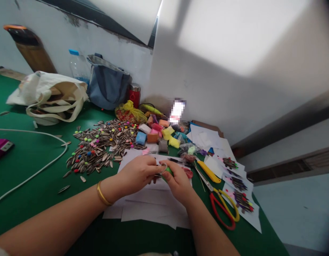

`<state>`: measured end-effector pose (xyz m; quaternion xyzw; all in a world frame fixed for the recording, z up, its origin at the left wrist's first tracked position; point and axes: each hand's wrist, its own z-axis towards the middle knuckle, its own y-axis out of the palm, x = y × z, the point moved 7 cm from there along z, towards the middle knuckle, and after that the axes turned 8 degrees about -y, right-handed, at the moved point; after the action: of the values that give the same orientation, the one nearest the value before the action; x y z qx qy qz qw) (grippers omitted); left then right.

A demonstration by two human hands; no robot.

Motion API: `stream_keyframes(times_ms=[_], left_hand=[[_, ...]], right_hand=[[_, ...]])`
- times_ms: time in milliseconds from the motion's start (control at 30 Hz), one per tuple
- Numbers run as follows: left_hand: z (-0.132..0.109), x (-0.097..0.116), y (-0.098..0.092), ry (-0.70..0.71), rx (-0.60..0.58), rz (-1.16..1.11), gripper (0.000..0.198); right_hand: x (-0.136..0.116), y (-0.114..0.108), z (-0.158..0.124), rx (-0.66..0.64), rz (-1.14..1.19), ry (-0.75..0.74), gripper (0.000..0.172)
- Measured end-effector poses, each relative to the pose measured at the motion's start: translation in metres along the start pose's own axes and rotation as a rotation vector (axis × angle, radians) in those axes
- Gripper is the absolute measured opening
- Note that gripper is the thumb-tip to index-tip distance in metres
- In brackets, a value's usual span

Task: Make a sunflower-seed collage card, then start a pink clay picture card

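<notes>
Over the stacked white paper sheets, my two hands meet at the fingertips. My right hand is closed on a small bright green lump, with a thin pale curved edge beside it. My left hand is closed, its fingers pressed against the same spot. Whatever those left fingers pinch is mostly hidden. Just behind the right hand lie a dark pen and a reddish packet.
Striped sunflower seeds dotted with coloured bits spread to the left. Colourful clay packets lie behind the paper. To the right are scissors, a yellow cutter and seed-decorated sheets. Bags, including a blue one, stand at the back.
</notes>
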<state>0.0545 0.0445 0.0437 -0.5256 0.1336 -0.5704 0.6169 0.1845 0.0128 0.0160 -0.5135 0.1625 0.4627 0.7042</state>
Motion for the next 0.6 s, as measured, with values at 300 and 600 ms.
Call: stream_keyframes(times_ms=[300,600], left_hand=[[-0.011,-0.03,-0.013,-0.417,0.262,-0.385,0.028],[-0.008,-0.03,0.0,-0.554,0.207,-0.491,0.015]], right_hand=[[0.005,-0.013,0.0,0.179,-0.052,0.14,0.039],[-0.015,0.002,0.0,0.052,-0.081,0.017,0.056]])
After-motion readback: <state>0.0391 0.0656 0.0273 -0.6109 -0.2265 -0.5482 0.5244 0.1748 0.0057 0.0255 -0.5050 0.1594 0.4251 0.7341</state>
